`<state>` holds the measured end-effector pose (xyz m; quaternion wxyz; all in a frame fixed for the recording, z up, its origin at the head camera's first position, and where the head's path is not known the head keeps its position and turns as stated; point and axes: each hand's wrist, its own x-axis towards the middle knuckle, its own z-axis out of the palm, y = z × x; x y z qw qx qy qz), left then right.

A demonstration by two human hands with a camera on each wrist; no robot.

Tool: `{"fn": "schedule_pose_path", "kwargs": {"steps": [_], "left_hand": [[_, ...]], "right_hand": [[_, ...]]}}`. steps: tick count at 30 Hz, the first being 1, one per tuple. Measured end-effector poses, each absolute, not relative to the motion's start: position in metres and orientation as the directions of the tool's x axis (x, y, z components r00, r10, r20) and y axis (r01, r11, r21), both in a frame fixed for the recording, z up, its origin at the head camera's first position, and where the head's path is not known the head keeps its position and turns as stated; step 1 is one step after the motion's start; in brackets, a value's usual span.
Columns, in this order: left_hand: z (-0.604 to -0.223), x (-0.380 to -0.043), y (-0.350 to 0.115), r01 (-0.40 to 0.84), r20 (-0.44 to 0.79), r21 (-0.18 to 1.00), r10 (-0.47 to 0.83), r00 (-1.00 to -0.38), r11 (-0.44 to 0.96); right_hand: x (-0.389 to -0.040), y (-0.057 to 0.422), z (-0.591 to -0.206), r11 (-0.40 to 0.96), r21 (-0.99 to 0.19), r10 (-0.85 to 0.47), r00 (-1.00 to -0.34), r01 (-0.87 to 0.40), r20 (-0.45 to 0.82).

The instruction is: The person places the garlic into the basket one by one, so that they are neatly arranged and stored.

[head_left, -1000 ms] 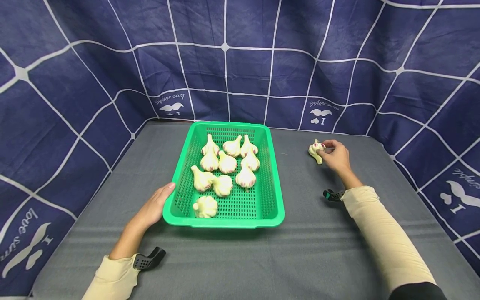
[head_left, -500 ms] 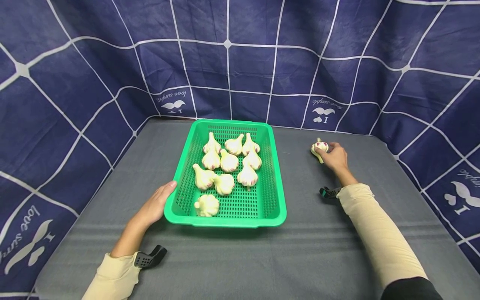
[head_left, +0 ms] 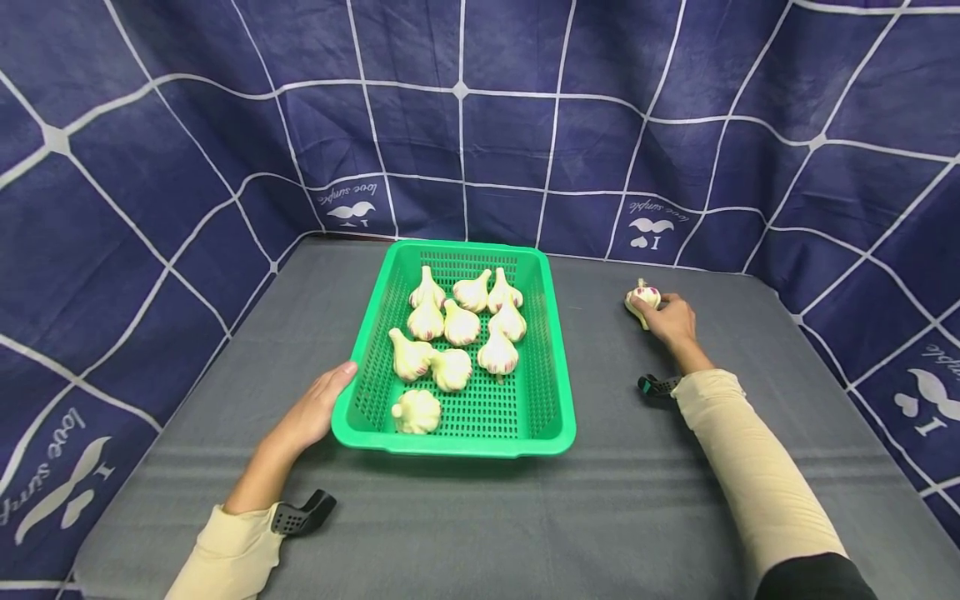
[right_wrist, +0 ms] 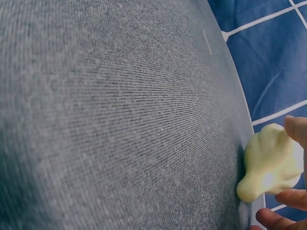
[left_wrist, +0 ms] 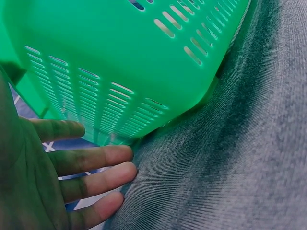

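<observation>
My right hand pinches a garlic bulb at the far right of the table, its thumb and fingers around the bulb's sides. In the right wrist view the pale garlic bulb sits at the right edge with its stem toward the grey cloth, fingertips on it. A green plastic basket with slotted walls stands in the middle, holding several garlic bulbs. My left hand is at the basket's left wall near the front corner. Seen from the left wrist, its fingers are straight beside the slotted wall.
Grey cloth covers the table. Navy curtains with white grid lines rise behind it and on both sides. Black wrist straps sit at the cuffs.
The right hand stays at the garlic bulb, its grip shifting slightly as the bulb turns a little. The head view drifts slightly; the left hand and basket keep their places.
</observation>
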<state>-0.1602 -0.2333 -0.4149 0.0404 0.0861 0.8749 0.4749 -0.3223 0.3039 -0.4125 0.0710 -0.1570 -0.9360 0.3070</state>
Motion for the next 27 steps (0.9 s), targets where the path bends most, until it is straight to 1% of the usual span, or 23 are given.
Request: {"fn": "schedule_pose_path", "kwargs": {"steps": [5,12,16,23,27], "left_hand": [[-0.4144,-0.1604,-0.2322,0.102,0.000,0.836,0.185,-0.983,0.540],[-0.4162,-0.1604,-0.2321,0.123,0.019,0.839,0.198,-0.980,0.530],[-0.4166,-0.1597,-0.2317,0.123,0.019,0.837,0.196,-0.980,0.533],[-0.4190,-0.1615,-0.2337,0.145,0.043,0.840,0.202,-0.978,0.523],[-0.4191,-0.1610,-0.2343,0.151,0.048,0.839,0.205,-0.978,0.524]], "right_hand": [[-0.3228,0.3042,-0.4131,0.764,-0.589,0.350,-0.936,0.264,0.033],[-0.3256,0.3011,-0.4156,0.781,-0.541,0.372,-0.928,0.313,0.001],[-0.3264,0.3007,-0.4156,0.784,-0.538,0.377,-0.926,0.310,0.016],[-0.3219,0.3007,-0.4150,0.730,-0.624,0.403,-0.913,0.278,0.065],[-0.3174,0.3020,-0.4142,0.720,-0.653,0.391,-0.915,0.235,0.102]]}}
